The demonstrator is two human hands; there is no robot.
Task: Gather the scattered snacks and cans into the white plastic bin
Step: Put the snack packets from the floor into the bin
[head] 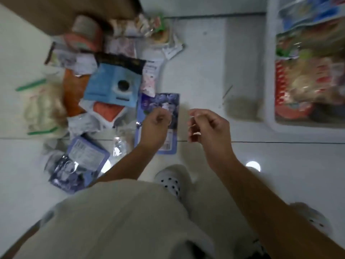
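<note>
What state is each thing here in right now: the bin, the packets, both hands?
left hand: fingers curled over the purple packet; contact unclear.
right hand: loosely curled, holding nothing.
purple packet: flat on the floor, outside the bin.
light blue packet: lying on top of the pile, outside the bin.
white bin: open-topped, already holding many snack packs.

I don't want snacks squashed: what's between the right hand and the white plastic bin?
Head view: only bare white tiled floor between the right hand and the white plastic bin.
</note>
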